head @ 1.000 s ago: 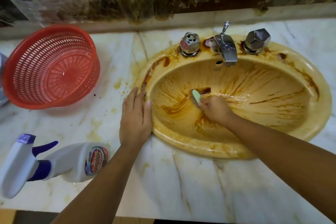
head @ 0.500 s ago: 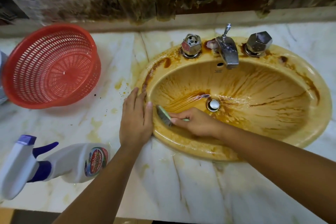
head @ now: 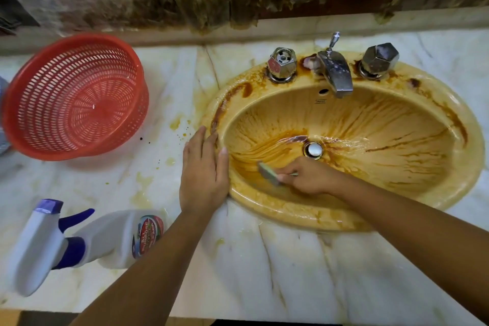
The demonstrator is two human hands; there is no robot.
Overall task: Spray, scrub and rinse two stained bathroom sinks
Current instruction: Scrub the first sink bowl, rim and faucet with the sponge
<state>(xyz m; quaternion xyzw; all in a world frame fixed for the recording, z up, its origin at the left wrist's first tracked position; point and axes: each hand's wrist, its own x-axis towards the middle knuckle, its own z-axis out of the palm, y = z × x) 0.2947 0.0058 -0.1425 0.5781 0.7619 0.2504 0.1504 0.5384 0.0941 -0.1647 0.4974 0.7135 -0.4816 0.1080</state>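
- On the marble counter [head: 264, 272], a yellow oval sink [head: 304, 216] is set in, its bowl streaked with brown stains [head: 397, 140] and wet around the drain [head: 313, 150].
- The right hand [head: 309, 177] reaches into the near-left part of the bowl, fingers curled round a green scrub pad [head: 267, 172] that is pressed against the bowl wall.
- The left hand [head: 203, 174] lies flat, fingers straight and together, on the sink's left rim and the counter beside it, just beside the pad.
- The spout [head: 334, 71] overhangs the back of the bowl between two metal knobs [head: 281, 63], with brown crust at their bases.
- A red basket [head: 76, 95] sits tilted to the far left, well apart from the sink.
- A white spray bottle [head: 105, 238] lies on its side at the near left, nozzle pointing away from the sink, partly behind the left forearm.
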